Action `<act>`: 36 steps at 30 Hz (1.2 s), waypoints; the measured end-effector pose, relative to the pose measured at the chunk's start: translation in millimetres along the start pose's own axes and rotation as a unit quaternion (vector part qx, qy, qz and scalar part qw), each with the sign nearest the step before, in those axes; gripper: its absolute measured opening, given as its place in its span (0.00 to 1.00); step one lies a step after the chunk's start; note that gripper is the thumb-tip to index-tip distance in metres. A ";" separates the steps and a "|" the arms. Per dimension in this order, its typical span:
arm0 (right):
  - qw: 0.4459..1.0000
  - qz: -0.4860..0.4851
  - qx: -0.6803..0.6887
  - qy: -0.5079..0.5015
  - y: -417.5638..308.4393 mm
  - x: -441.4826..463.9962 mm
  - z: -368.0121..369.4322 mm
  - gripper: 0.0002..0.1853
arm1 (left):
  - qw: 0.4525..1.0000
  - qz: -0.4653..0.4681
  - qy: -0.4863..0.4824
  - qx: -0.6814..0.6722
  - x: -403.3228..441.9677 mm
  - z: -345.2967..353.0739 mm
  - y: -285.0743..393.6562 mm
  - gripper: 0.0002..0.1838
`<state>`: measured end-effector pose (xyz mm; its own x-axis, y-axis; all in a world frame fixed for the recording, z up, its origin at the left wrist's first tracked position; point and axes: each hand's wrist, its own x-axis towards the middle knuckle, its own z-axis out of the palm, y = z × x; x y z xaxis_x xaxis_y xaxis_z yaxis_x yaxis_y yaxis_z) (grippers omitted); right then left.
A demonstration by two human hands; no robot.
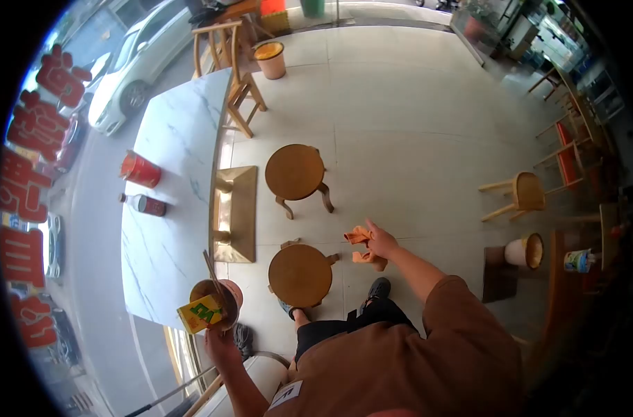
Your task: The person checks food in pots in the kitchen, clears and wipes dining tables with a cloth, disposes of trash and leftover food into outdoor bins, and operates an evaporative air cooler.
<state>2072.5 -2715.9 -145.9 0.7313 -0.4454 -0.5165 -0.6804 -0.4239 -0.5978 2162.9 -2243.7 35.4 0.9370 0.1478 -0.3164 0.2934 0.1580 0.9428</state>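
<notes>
The person wears a loose, plain brown T-shirt [393, 368] whose short right sleeve [455, 295] is cut wide and ends above the elbow; low on the left side of the shirt sits a small white rectangular patch [286, 395] with dark marking too small to read. Below it are black shorts [322, 335] and dark, round-toed shoes [379, 288], one only partly in view. The left hand [221, 347] and right hand [382, 243] are ungloved.
</notes>
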 end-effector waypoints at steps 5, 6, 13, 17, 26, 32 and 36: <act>0.923 0.129 0.354 0.081 228.0 -152.3 -125.5 0.32 | 0.932 0.082 -0.272 0.226 -19.1 163.4 -33.4 0.15; 0.905 0.143 0.388 0.100 249.8 -183.7 -145.9 0.30 | 0.955 -0.038 -0.278 0.092 -27.6 205.2 -31.4 0.17; 0.706 0.043 0.692 0.147 269.9 -236.3 -198.9 0.19 | 0.883 -0.138 -0.448 0.034 -56.3 420.5 -57.9 0.18; 0.751 0.039 0.649 0.114 221.6 -141.2 -238.1 0.29 | 0.730 0.224 -0.538 0.357 -82.9 519.8 -59.5 0.10; 0.910 -0.022 0.400 0.110 103.1 40.8 -451.0 0.22 | 0.802 -0.215 -0.545 0.120 -28.6 748.2 -74.9 0.06; 0.899 0.032 0.434 0.050 87.0 163.0 -570.1 0.22 | 0.759 -0.211 -0.589 0.179 42.2 897.1 -74.3 0.11; 0.897 0.005 0.442 0.026 92.5 257.5 -630.1 0.25 | 0.756 -0.249 -0.588 0.140 85.8 991.5 -70.8 0.13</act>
<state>2168.1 -3366.7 52.1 0.7073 -0.4908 -0.5088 -0.3670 0.3602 -0.8577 2410.3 -3210.2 45.4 0.1680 -0.8591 -0.4836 0.5399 -0.3303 0.7742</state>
